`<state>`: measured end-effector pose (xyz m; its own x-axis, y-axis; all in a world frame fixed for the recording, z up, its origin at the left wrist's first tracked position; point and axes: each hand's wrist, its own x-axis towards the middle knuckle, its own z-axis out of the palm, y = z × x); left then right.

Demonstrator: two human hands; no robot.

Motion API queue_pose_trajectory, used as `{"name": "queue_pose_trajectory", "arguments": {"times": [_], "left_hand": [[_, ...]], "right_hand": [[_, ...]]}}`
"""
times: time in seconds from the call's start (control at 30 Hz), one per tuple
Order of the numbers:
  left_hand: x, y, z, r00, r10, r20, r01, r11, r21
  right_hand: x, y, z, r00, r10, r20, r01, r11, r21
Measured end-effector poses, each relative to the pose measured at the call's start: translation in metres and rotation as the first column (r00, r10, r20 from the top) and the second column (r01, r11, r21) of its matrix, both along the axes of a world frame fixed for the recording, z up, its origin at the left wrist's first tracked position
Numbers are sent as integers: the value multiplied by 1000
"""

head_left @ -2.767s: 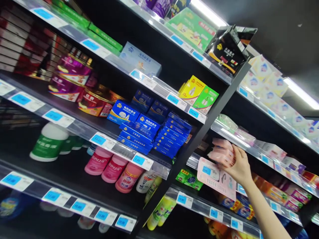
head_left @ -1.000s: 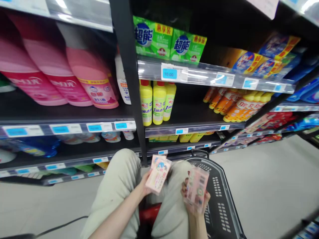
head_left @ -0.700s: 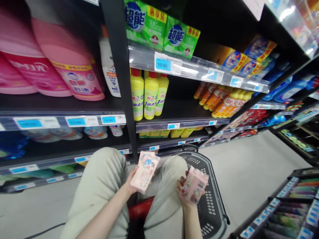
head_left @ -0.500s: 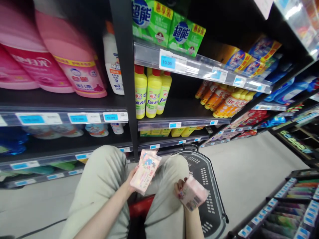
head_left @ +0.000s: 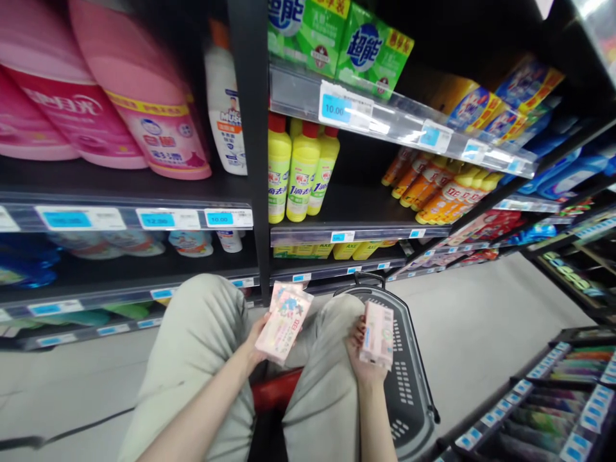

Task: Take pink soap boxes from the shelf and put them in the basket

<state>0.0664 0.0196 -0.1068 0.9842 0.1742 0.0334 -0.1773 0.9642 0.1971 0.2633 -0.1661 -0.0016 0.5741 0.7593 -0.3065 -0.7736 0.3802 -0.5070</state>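
My left hand [head_left: 254, 339], between my knees, is closed around a pink soap pack [head_left: 283, 326] with a blue floral print. A second pink pack [head_left: 285, 291] shows partly behind it, its far side hidden. Beside my right knee, my right hand [head_left: 357, 350] grips another pink soap pack [head_left: 378, 335], held upright over the basket side. A barcode and small print show on this pack's face. The fingers of my right hand curl around its left edge.
A dark shopping basket [head_left: 409, 385] stands on the floor at my right. Ahead, a shelf rack holds yellow bottles [head_left: 303, 173], green boxes [head_left: 368, 50], orange bottles [head_left: 447, 196] and large pink jugs [head_left: 168, 128]. Another low rack [head_left: 543, 391] stands at the lower right.
My right hand has turned its soap pack from a tilt to upright, showing a different face, and raised it slightly. My left hand keeps its packs nearly in place. The view has shifted a little.
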Motion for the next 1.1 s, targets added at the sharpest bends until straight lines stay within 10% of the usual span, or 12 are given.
{"name": "queue_pose_trajectory", "arguments": {"times": [0.47, 1.1], "left_hand": [[-5, 0, 3, 999, 23, -25, -23, 1000, -14], [-5, -2, 5, 1000, 23, -16, -23, 1000, -9]], "right_hand": [[-1, 1, -6, 963, -264, 48, 269, 955, -125], [0, -1, -10, 967, -251, 36, 253, 960, -121]]}}
